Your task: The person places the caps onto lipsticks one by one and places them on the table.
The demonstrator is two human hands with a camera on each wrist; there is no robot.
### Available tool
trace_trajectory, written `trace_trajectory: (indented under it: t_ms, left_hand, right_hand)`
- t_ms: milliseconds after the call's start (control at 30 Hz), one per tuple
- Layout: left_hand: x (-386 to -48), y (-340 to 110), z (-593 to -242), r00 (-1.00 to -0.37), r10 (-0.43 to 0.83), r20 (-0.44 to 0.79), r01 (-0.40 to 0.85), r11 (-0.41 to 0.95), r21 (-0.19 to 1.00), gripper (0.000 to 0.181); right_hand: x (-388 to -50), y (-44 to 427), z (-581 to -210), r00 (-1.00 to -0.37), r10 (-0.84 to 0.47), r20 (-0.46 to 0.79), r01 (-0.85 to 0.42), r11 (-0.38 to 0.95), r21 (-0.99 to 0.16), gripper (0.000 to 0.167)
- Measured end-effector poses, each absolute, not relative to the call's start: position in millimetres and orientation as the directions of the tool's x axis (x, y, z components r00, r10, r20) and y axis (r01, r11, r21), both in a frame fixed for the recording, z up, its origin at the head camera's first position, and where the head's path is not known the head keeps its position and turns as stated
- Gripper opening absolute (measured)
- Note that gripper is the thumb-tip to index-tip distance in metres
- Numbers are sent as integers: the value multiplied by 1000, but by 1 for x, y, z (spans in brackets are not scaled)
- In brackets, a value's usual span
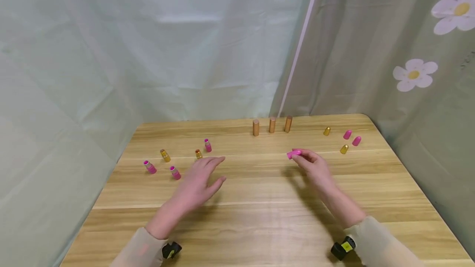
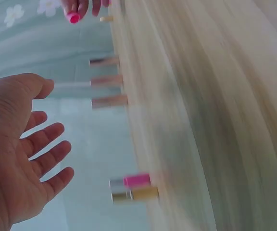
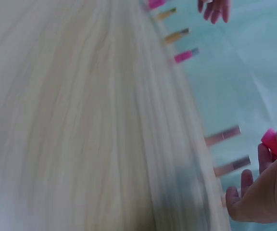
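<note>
My right hand [image 1: 319,174] pinches a pink cap [image 1: 294,154] between thumb and fingertips above the table; in the right wrist view the same pink cap [image 3: 272,140] shows at the fingers. My left hand [image 1: 196,184] hovers with fingers spread and nothing in them, just right of the pink and gold tubes. One gold tube [image 1: 198,154] is partly hidden behind that hand, and a pink tube [image 1: 208,145] stands beyond it. In the left wrist view the left hand [image 2: 23,144] has its palm visible and its fingers relaxed.
Further left stand pink tubes [image 1: 150,167] [image 1: 175,172] and a gold tube [image 1: 165,155]. Three copper cylinders [image 1: 272,125] stand at the back edge of the wooden table [image 1: 252,226]. At the right are gold caps [image 1: 344,149] and pink caps [image 1: 356,141]. Curtains hang behind.
</note>
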State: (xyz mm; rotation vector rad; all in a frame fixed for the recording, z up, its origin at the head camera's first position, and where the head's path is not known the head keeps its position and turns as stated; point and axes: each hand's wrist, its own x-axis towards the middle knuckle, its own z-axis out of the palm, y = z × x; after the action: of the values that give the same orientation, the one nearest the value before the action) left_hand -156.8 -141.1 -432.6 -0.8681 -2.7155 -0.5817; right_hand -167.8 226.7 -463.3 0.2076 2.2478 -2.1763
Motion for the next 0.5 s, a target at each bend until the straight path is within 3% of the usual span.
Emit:
trace_trajectory:
  t_ms: [200, 367, 500]
  left_hand:
    - [-149, -185, -428, -831, 378, 409, 514, 803, 302, 52]
    - [-144, -221, -425, -869, 234, 436, 416, 823, 387, 47]
    - [-144, -242, -430, -913, 123, 389, 318, 813, 488, 47]
  right_hand:
    - [-175, 205, -463, -972, 53, -231, 205, -300, -932, 26]
    - [-177, 197, -464, -954, 26, -300, 262, -418, -870, 11]
    - [-180, 194, -464, -948, 18, -317, 275, -454, -848, 8]
